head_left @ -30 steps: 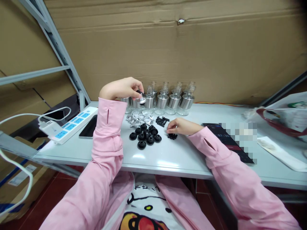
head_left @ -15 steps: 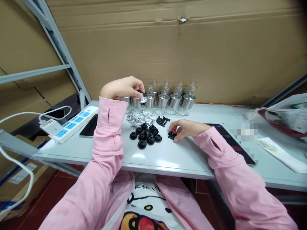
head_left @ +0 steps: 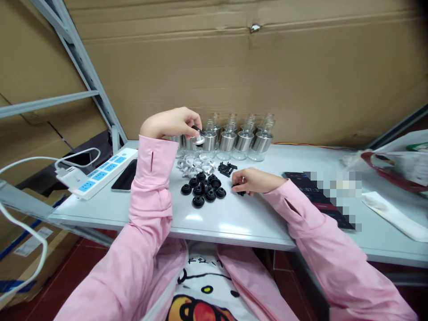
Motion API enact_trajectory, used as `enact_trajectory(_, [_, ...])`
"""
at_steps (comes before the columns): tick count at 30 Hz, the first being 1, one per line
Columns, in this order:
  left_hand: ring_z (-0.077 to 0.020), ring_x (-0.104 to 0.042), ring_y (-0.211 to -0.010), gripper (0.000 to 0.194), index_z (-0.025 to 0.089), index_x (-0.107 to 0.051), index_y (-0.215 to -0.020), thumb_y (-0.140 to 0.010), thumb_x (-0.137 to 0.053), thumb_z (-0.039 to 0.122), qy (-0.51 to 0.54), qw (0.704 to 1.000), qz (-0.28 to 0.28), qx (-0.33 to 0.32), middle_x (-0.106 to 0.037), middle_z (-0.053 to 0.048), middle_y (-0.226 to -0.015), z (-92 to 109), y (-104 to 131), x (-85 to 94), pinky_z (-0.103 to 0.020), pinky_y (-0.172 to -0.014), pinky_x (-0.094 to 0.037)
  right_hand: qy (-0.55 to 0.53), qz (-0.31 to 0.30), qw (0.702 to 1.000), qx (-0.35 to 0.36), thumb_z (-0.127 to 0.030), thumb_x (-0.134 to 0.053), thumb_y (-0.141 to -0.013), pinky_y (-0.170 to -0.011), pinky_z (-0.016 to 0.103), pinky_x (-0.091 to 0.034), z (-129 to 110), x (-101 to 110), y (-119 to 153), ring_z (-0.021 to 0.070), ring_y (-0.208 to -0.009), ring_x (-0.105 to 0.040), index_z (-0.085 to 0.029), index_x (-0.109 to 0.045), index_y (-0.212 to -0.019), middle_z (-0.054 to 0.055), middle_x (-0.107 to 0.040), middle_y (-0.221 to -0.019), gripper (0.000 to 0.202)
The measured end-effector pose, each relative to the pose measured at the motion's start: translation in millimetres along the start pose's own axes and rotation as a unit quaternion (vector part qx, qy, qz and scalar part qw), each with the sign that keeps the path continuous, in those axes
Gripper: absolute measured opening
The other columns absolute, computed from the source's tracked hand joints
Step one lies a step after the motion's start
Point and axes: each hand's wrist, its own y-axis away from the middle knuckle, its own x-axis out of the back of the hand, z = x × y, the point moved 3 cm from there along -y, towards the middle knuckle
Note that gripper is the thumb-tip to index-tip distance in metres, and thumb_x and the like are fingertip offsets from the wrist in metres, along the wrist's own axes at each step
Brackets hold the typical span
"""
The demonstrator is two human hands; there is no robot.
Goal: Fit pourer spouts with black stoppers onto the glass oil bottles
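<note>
My left hand [head_left: 188, 122] is raised in front of the bottles, its fingers pinched on a small stopper [head_left: 199, 141] with a black top and a whitish, silvery lower part. My right hand [head_left: 249, 181] rests low over a small pile of black pieces [head_left: 239, 189], fingers curled down on them; whether it grips one is hidden. Left of that hand lies a cluster of round black caps [head_left: 198, 189]. Behind the caps are silvery-white parts [head_left: 195, 165] and a small heap of thin black sticks [head_left: 227, 168].
Glass bottles with metal sleeves [head_left: 228, 141] stand in rows at the back. A power strip [head_left: 107, 171] and a dark phone [head_left: 125, 177] lie at the left. To the right are a tablet [head_left: 321, 200], a white packet [head_left: 394, 216] and a plastic bag [head_left: 397, 167].
My right hand has shifted slightly left over the small black pieces, and its fingers now point down into them. My left hand stays almost still with the stopper.
</note>
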Motion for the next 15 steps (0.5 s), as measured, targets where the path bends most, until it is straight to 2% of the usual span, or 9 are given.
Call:
enact_trajectory(4, [-0.0162, -0.058, -0.074, 0.037, 0.018, -0.060, -0.100, -0.071, -0.058, 0.040, 0.004, 1.000, 0.000, -0.004, -0.064, -0.002, -0.076, -0.6, -0.9, -0.4, -0.025, -0.068, -0.039, -0.019, -0.010, 1.000, 0.002, -0.053, -0.064, -0.068, -0.043, 0.025, -0.044, 1.3, 2.2, 1.1, 0.0115, -0.044, -0.056, -0.018, -0.056, -0.079, 0.002, -0.062, -0.070, 0.037])
enact_trajectory(10, [-0.0169, -0.058, -0.075, 0.037, 0.018, -0.060, -0.100, -0.071, -0.059, 0.039, 0.004, 1.000, -0.006, 0.000, -0.064, -0.002, -0.077, 2.0, -1.7, -0.9, -0.026, -0.068, -0.039, 0.008, 0.044, 0.999, -0.007, -0.045, -0.060, -0.073, -0.039, 0.024, -0.039, -3.2, 4.9, -1.7, 0.0092, -0.039, -0.050, -0.017, -0.054, -0.072, 0.001, -0.060, -0.065, 0.029])
enact_trajectory(15, [-0.0159, -0.059, -0.073, 0.036, 0.017, -0.060, -0.099, -0.071, -0.058, 0.038, 0.008, 1.000, -0.009, 0.007, -0.064, -0.001, -0.076, 4.1, -1.0, -1.1, -0.025, -0.068, -0.039, -0.025, 0.018, 0.999, -0.019, -0.041, -0.062, -0.071, -0.044, 0.025, -0.043, 1.6, 5.4, -0.2, 0.0117, -0.044, -0.055, -0.018, -0.054, -0.073, 0.001, -0.059, -0.064, 0.024])
